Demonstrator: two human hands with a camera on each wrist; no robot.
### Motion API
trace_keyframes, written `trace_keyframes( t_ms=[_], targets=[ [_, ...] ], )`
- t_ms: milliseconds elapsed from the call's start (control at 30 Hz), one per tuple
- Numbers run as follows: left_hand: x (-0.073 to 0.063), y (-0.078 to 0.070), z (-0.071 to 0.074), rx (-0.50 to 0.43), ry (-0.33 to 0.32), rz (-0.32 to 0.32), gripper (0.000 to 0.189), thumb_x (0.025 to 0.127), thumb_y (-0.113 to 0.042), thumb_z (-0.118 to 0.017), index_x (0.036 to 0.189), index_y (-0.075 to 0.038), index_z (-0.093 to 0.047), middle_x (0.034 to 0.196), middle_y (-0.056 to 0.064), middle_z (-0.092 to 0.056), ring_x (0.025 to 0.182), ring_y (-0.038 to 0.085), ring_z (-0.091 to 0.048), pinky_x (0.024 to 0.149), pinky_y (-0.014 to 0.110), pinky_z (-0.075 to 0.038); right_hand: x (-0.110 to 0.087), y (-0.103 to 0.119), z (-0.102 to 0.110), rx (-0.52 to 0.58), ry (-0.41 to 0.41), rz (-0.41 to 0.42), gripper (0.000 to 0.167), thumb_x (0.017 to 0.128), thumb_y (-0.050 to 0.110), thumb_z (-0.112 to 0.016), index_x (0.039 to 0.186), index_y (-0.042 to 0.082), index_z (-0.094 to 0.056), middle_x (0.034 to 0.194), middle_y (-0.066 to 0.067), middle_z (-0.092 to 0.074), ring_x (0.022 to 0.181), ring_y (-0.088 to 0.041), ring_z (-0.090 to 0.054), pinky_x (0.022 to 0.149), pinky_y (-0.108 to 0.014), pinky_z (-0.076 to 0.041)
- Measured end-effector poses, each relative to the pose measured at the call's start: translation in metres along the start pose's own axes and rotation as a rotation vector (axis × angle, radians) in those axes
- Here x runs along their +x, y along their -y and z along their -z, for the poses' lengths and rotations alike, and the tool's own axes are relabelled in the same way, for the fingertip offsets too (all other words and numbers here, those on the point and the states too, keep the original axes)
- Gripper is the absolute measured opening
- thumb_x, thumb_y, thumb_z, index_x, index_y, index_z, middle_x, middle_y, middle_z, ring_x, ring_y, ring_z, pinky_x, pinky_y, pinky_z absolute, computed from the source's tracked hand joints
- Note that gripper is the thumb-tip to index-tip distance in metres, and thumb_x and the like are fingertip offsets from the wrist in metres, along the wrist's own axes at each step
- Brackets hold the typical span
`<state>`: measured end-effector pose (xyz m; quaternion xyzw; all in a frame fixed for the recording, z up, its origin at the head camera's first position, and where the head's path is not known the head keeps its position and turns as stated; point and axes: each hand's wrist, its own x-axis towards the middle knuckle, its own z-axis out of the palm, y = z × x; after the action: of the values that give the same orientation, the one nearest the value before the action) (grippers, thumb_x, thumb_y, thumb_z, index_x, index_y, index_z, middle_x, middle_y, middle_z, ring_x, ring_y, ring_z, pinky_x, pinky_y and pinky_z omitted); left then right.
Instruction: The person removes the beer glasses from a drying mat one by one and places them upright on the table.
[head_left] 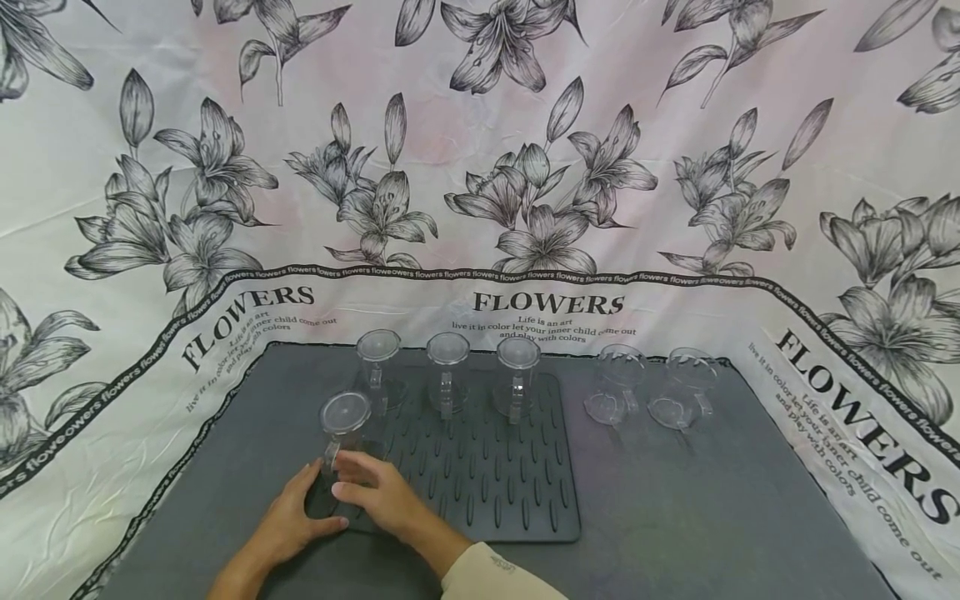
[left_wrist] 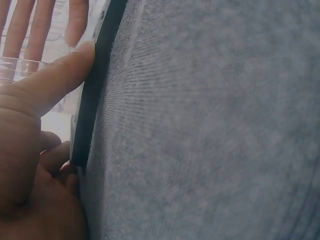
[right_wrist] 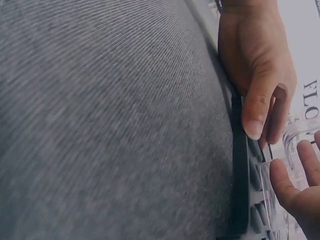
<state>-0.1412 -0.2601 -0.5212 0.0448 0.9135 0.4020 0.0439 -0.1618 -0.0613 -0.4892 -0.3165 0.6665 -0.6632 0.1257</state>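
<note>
At the front left corner of a dark ridged drying mat (head_left: pixel 517 512) is my left hand (head_left: pixel 292 517). Its thumb lies against the front edge, and its curled fingers are round the left side, partly hidden. My right hand (head_left: pixel 386 497) is just right of it, over the mat, palm inward with fingers extended and apart. Those fingertips are close beside a clear glass mug (head_left: pixel 345 414), whose handle faces me; I cannot tell whether they touch it. The mug seems to stand upside down at the mat's left side. In the left wrist view, the left thumb (left_wrist: pixel 65 72) meets the mat's edge (left_wrist: pixel 92 110).
Along the mat's back stand three more clear mugs, a left one (head_left: pixel 380 367), a middle one (head_left: pixel 447 371) and a right one (head_left: pixel 517 375). Two further mugs (head_left: pixel 618 383) (head_left: pixel 684 387) stand on the grey tabletop (head_left: pixel 712 517) right of the mat. A flowered cloth (head_left: pixel 420 308) hangs round the table.
</note>
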Motion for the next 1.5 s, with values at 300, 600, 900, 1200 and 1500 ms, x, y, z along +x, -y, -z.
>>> trace_keyframes(
  t_ms=[300, 600, 900, 1200, 1500],
  targets=[
    [0.001, -0.001, 0.000, -0.011, -0.025, -0.040, 0.109, 0.069, -0.035, -0.088, 0.147, 0.010, -0.025, 0.148, 0.035, -0.023, 0.135, 0.053, -0.019, 0.104, 0.067, -0.020, 0.010, -0.002, -0.007, 0.041, 0.025, -0.034, 0.046, 0.097, 0.021, -0.057, 0.137, -0.001, -0.050, 0.131, -0.009, -0.058, 0.116, -0.011, -0.053, 0.096, -0.026, -0.042],
    [0.001, -0.002, 0.000, -0.036, -0.016, -0.015, 0.107, 0.069, -0.034, -0.088, 0.147, 0.007, -0.029, 0.149, 0.035, -0.021, 0.135, 0.053, -0.018, 0.103, 0.068, -0.020, 0.012, 0.000, -0.011, 0.064, 0.037, -0.120, 0.040, 0.096, 0.022, -0.056, 0.129, -0.001, -0.056, 0.124, -0.010, -0.063, 0.111, -0.007, -0.056, 0.090, -0.029, -0.048],
    [0.002, -0.003, 0.000, -0.040, -0.016, -0.017, 0.108, 0.070, -0.032, -0.088, 0.147, 0.011, -0.026, 0.149, 0.034, -0.021, 0.136, 0.052, -0.016, 0.104, 0.066, -0.019, 0.014, -0.001, -0.016, 0.086, -0.080, -0.135, 0.027, 0.101, 0.024, -0.052, 0.108, 0.000, -0.063, 0.099, -0.002, -0.070, 0.093, -0.006, -0.063, 0.077, -0.035, -0.054],
    [-0.001, -0.001, -0.003, 0.014, -0.041, -0.017, 0.109, 0.069, -0.035, -0.088, 0.145, 0.013, -0.027, 0.146, 0.038, -0.023, 0.133, 0.055, -0.020, 0.103, 0.067, -0.022, 0.012, -0.004, -0.017, 0.165, -0.169, -0.104, 0.025, 0.102, 0.016, -0.048, 0.093, -0.004, -0.061, 0.086, -0.004, -0.067, 0.085, -0.011, -0.065, 0.076, -0.042, -0.056],
    [-0.002, -0.001, -0.004, 0.017, -0.056, -0.030, 0.107, 0.068, -0.032, -0.088, 0.144, 0.013, -0.028, 0.144, 0.039, -0.026, 0.132, 0.055, -0.022, 0.103, 0.066, -0.024, 0.002, 0.000, -0.006, 0.194, -0.211, -0.039, 0.025, 0.101, 0.014, -0.051, 0.090, -0.007, -0.061, 0.078, 0.000, -0.062, 0.078, -0.010, -0.062, 0.074, -0.044, -0.056]
  ],
)
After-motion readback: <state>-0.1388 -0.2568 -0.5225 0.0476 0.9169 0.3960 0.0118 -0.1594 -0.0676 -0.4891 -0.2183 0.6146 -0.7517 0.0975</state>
